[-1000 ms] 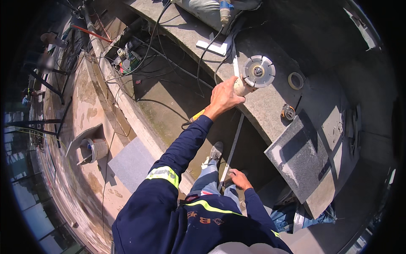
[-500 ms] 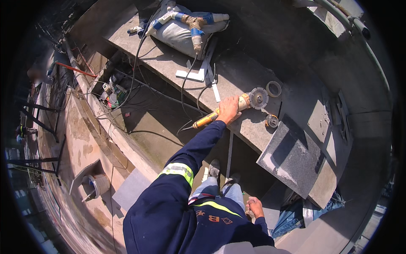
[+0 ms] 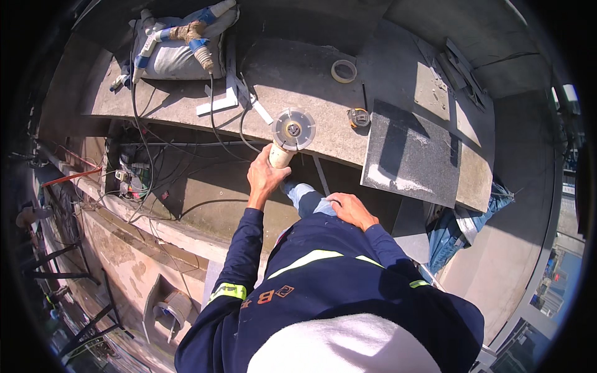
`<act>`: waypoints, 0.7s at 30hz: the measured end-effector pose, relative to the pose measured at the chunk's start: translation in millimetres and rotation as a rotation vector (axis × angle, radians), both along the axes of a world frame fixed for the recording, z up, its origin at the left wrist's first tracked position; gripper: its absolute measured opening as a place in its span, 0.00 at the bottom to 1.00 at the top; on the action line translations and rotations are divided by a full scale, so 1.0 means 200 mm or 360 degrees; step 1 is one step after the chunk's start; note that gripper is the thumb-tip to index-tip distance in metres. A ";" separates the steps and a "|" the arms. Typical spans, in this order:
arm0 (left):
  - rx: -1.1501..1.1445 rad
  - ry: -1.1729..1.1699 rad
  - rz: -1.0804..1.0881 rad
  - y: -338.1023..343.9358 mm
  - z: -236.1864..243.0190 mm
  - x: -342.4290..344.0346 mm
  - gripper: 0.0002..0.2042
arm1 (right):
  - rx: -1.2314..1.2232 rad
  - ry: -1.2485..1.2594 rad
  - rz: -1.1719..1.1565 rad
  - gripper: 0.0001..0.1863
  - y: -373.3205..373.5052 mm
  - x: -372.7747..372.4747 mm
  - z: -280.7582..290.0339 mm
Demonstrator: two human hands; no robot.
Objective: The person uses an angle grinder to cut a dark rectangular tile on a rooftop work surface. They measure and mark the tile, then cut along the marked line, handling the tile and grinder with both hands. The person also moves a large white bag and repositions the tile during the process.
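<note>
My left hand (image 3: 266, 174) is wrapped round the pale body of an angle grinder (image 3: 280, 156). The grinder's round segmented cutting disc (image 3: 294, 129) points away from me, at the front edge of the concrete ledge (image 3: 311, 87). Its rear handle is hidden by my hand. Over my thigh, my right hand (image 3: 353, 211) has its fingers curled in, with a small dark bit at the fingertips that I cannot make out. A tape measure (image 3: 359, 117) and a roll of tape (image 3: 344, 71) lie on the ledge to the right of the disc.
A grey stone slab (image 3: 410, 152) juts over the ledge's edge at right. A white metal square (image 3: 217, 105) lies left of the disc, near a stuffed sack (image 3: 186, 59) with taped cable connectors (image 3: 177, 32). Black cables hang below. Blue sheeting (image 3: 451, 233) sits at the right.
My left hand has lifted the grinder off the ledge and drawn it closer, disc now upright before me. My right hand has moved forward over my thigh. The view has turned right.
</note>
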State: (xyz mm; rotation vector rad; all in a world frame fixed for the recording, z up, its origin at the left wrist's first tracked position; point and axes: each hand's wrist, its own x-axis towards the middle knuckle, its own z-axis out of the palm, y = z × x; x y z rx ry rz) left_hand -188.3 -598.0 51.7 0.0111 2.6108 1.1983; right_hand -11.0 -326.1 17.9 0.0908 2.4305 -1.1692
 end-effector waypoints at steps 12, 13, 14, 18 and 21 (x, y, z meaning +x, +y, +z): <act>-0.0432 0.0197 0.0892 -1.37 0.42 -0.27 0.42 | -0.0573 0.0195 -0.0267 0.16 -0.65 -1.56 0.02; -0.0401 0.0201 0.1004 -1.45 0.50 -0.32 0.41 | -0.0545 0.0276 -0.0210 0.16 -0.67 -1.72 0.05; -0.0415 0.0239 0.1112 -1.53 0.54 -0.37 0.41 | -0.0557 0.0304 -0.0191 0.16 -0.69 -1.85 0.10; -0.0255 0.0343 0.1445 -1.81 0.60 -0.57 0.40 | -0.0460 0.0379 -0.0148 0.15 -0.81 -2.22 0.31; -0.0347 0.0440 0.1565 -2.07 0.62 -0.74 0.40 | -0.0452 0.0373 -0.0200 0.15 -0.84 -2.31 0.19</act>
